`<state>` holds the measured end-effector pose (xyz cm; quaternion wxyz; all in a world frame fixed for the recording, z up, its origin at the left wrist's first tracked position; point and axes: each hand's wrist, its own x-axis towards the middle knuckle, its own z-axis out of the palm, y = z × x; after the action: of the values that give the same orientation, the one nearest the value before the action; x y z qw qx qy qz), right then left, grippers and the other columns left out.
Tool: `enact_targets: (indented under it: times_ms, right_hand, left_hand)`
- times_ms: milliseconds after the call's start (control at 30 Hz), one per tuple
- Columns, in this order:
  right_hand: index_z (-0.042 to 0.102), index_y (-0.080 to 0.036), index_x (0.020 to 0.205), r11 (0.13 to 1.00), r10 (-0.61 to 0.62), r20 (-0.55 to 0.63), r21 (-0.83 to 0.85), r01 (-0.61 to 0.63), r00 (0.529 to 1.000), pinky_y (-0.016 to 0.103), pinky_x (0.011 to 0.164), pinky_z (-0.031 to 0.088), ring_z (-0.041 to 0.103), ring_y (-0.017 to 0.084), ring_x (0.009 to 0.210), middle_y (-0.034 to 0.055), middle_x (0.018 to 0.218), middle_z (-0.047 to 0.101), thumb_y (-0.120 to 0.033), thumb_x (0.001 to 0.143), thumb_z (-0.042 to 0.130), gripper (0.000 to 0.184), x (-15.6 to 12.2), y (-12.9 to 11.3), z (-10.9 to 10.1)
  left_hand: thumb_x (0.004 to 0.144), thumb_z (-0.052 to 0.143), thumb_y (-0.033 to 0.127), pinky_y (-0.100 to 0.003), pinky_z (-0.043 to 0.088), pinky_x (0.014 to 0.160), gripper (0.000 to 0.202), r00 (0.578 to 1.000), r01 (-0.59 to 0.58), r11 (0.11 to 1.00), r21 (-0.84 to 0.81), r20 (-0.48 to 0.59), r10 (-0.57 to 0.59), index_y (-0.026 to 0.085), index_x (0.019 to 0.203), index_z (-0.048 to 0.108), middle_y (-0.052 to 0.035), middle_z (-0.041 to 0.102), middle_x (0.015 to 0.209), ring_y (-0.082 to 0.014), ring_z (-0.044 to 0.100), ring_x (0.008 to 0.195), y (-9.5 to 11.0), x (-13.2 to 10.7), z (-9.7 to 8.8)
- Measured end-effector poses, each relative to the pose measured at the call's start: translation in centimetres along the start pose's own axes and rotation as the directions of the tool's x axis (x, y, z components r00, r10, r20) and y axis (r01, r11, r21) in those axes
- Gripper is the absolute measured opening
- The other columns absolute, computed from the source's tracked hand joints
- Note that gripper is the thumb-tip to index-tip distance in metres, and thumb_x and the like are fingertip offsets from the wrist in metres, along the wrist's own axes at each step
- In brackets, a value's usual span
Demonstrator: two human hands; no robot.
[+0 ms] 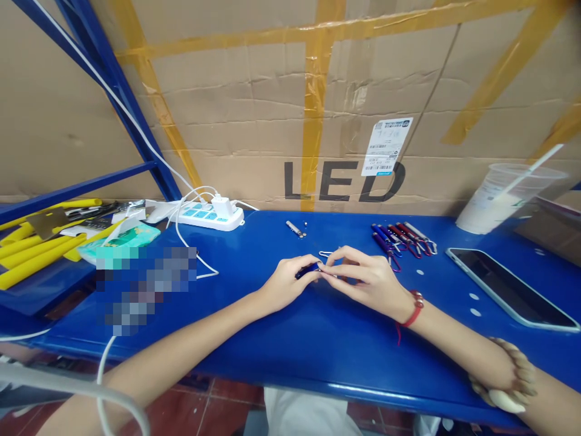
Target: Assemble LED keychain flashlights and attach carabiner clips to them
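Observation:
My left hand (282,283) holds a small dark-blue keychain flashlight (307,270) between thumb and fingers, low over the blue table. At the flashlight's right end, my right hand (374,277) pinches with thumb and fingertips; any small part between them is too hidden to make out. Just behind the hands lies a silver wire clip (325,254). A short silver cylinder (295,229) rests farther back, with tiny round metal bits (305,224) beside it. To the right, several blue, red and silver keychain flashlights (399,236) with carabiner clips lie in a row.
A phone (512,287) and a tilted-looking plastic cup (492,203) with a straw stand on the right. At the back left lies a white power strip (211,216) with cables. Yellow tubes (43,257) and a green packet (120,239) crowd the left. A large cardboard box (245,121) walls the back.

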<state>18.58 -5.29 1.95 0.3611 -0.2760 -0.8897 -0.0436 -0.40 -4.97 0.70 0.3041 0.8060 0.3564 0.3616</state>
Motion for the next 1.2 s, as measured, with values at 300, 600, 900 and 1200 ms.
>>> enact_targets:
  times_ms: [300,600,900,1200]
  right_hand:
    - [0.067,-0.022,0.097,0.977,-0.032,-0.034,-0.212,0.024,0.999,0.017,0.056,0.046,0.061,0.008,0.061,0.0029,0.090,0.068,-0.030,0.086,0.053,0.020,0.3,1.2,-1.2]
    - [0.068,-0.020,0.090,0.954,-0.178,0.269,-0.189,0.233,0.947,0.023,0.067,0.053,0.066,0.015,0.079,0.0035,0.095,0.068,-0.036,0.092,0.038,0.034,0.3,1.2,-0.7]
    - [0.068,-0.022,0.089,0.962,-0.155,0.313,-0.168,0.215,0.937,0.024,0.060,0.052,0.066,0.014,0.072,0.0037,0.094,0.067,-0.040,0.092,0.035,0.038,0.1,1.0,-0.3]
    - [0.069,-0.021,0.085,0.977,-0.054,0.422,-0.166,0.136,0.905,0.024,0.060,0.051,0.066,0.016,0.071,0.0051,0.093,0.067,-0.040,0.092,0.033,0.041,0.5,1.7,-1.3]
  left_hand:
    - [0.087,0.046,0.029,-0.023,0.042,0.072,0.016,0.985,0.091,0.987,0.129,-0.157,-0.070,0.019,0.087,0.059,0.0002,0.063,0.078,-0.0146,0.058,0.077,0.1,0.2,-0.5]
    - [0.086,0.045,0.033,-0.028,0.039,0.072,0.027,0.963,-0.082,0.831,0.550,-0.171,0.208,0.017,0.071,0.060,-0.0039,0.061,0.079,-0.0160,0.052,0.077,0.2,-0.1,-1.3]
    - [0.080,0.045,0.033,-0.032,0.034,0.065,0.030,0.925,-0.182,0.734,0.654,-0.139,0.353,0.017,0.059,0.059,-0.0060,0.061,0.080,-0.0170,0.051,0.076,0.6,-0.2,-2.4]
    - [0.080,0.045,0.033,-0.031,0.031,0.059,0.034,0.915,-0.202,0.674,0.711,-0.108,0.389,0.017,0.052,0.055,-0.0042,0.060,0.064,-0.0148,0.049,0.064,0.7,-0.2,-2.3]
